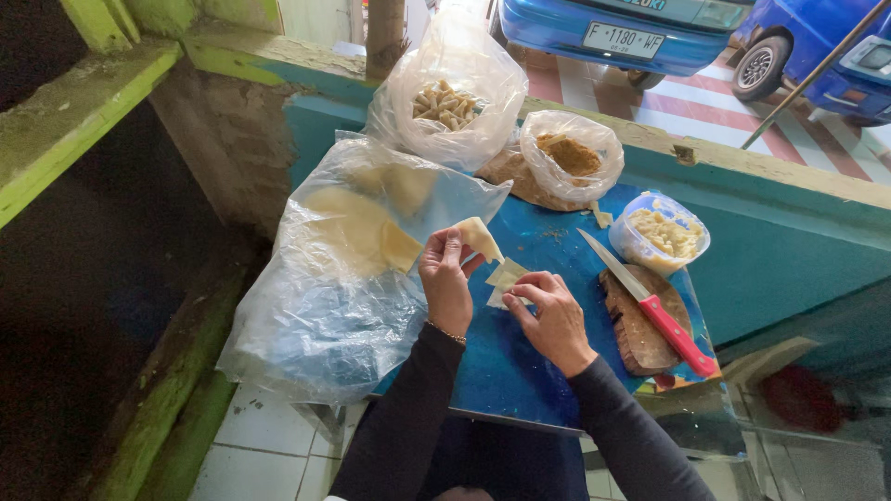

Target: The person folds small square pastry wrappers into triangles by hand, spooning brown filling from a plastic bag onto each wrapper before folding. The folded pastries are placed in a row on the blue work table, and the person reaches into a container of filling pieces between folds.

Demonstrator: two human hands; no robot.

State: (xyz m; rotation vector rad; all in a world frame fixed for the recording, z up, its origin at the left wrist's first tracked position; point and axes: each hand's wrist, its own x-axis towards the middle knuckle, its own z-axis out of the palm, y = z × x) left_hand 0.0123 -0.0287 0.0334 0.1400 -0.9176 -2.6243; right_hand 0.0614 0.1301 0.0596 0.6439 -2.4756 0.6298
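Two bare hands, dark long sleeves, lower centre of frame.

Left hand [445,283]: no glove, no ring visible; thin beaded bracelet [449,332] sits at the wrist, right at the cuff edge. Right hand [555,315]: bare as well, no jewellery that I can make out. Both forearms covered by snug dark sleeves, charcoal to black, plain knit-like fabric, no print or stripes, cuffs ending at the wrists. Left sleeve [399,417] runs down to the bottom edge, centre-left; right sleeve [636,436] runs to bottom edge, centre-right, looks slightly greyer where the light hits it. Dark clothing between the sleeves at bottom centre, detail not readable.
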